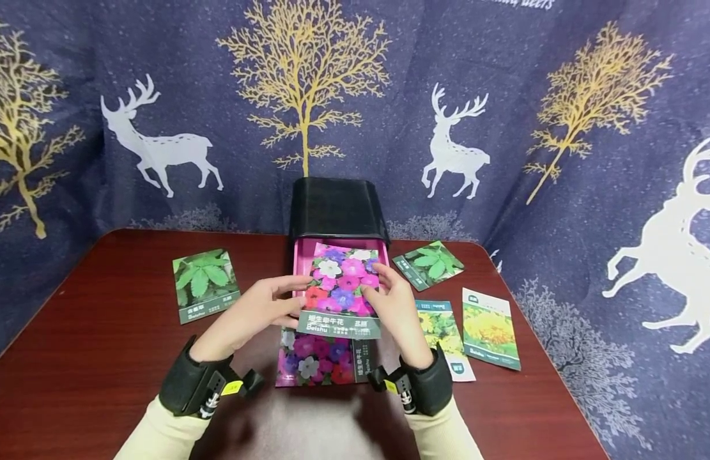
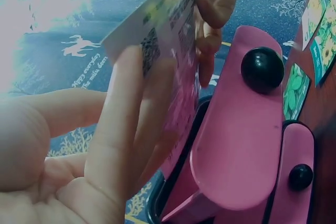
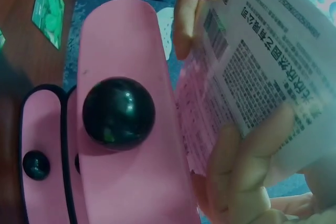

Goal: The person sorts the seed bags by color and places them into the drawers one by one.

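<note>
Two hands with a flower packet. The left hand point(image 1: 261, 312) and the right hand point(image 1: 397, 303) grip opposite edges of an upright-printed Beishu flower packet point(image 1: 342, 281), clamped between thumb and fingers on the right; on the left, several fingers lie against its printed back, as the left wrist view shows. The packet is held between the two sets of fingertips, above a pulled-out pink drawer point(image 1: 299, 259). Nearer the wrists than the fingers, a second flower packet point(image 1: 316, 361) lies sideways, partly covered. Beyond the fingertips stands the black cabinet point(image 1: 339, 207). Left of the left fingers lies a green-leaf packet point(image 1: 202, 281); right of the right fingers lie another leaf packet point(image 1: 431, 263) and two yellow-flower packets point(image 1: 491, 329).
</note>
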### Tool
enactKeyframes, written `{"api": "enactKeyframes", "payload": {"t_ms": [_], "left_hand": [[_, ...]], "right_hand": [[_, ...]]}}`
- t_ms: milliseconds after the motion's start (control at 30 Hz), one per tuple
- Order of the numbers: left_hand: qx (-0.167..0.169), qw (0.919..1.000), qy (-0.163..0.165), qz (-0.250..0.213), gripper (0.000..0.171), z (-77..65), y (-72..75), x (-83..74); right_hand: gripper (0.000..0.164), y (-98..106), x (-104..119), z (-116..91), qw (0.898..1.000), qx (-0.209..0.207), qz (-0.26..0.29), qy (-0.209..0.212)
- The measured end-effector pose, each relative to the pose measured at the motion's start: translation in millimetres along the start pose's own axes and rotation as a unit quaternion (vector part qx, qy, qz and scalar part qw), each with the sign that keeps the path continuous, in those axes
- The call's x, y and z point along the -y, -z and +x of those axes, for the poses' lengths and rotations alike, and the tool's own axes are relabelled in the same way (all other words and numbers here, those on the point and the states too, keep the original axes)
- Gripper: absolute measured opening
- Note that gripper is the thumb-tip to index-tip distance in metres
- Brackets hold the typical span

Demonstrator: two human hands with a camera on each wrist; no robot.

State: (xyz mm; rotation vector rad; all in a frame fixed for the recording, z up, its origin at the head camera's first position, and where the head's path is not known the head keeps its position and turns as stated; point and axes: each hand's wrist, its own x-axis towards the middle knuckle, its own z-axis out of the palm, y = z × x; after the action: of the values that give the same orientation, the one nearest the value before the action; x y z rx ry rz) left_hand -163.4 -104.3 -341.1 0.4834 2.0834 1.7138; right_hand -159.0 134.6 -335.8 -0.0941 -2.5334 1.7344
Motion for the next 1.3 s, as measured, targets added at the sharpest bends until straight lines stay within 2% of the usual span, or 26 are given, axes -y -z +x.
{"api": "enactKeyframes", "payload": {"t_ms": [100,333,567,733,867,967,1067,1167,1300], "left_hand": [[-0.012,0.9998,0.008,0.015,0.058,2.7,-1.6,-0.8],[-0.042,0.9988,0.022,0.010,0.055,10.5,-2.5,-6.2],[-0.077,0.9966,0.023,0.013,0.048,25.7,1.3,-9.5],[-0.111,0.9920,0.035,0.051,0.043,34.4,0.2,-10.3],[-0.149,0.9824,0.040,0.105,0.035,39.4,-3.2,-10.5],[-0.188,0.9701,0.029,0.150,0.027,43.0,-8.0,-12.5],[-0.219,0.9599,0.018,0.174,0.021,46.8,-14.9,-15.1],[-0.228,0.9554,0.007,0.187,0.017,50.8,-21.6,-16.0],[-0.234,0.9432,-0.013,0.236,0.012,54.4,-27.1,-12.7]], "right_hand": [[0.052,1.8,-1.2,5.7,1.000,0.017,0.011,-0.005],[0.052,5.6,-1.1,16.6,0.996,0.064,0.049,-0.035],[0.050,5.9,4.9,19.9,0.996,0.081,0.025,-0.026],[0.044,5.0,3.6,17.8,0.996,0.087,0.018,-0.023],[0.041,2.2,0.9,17.7,0.996,0.084,-0.021,-0.003],[0.039,-1.1,1.2,17.9,0.994,0.080,-0.070,0.019],[0.038,-5.9,1.0,17.9,0.989,0.075,-0.124,0.043],[0.038,-12.0,0.1,19.4,0.981,0.065,-0.168,0.066],[0.037,-19.7,-1.7,23.0,0.968,0.047,-0.228,0.095]]}}
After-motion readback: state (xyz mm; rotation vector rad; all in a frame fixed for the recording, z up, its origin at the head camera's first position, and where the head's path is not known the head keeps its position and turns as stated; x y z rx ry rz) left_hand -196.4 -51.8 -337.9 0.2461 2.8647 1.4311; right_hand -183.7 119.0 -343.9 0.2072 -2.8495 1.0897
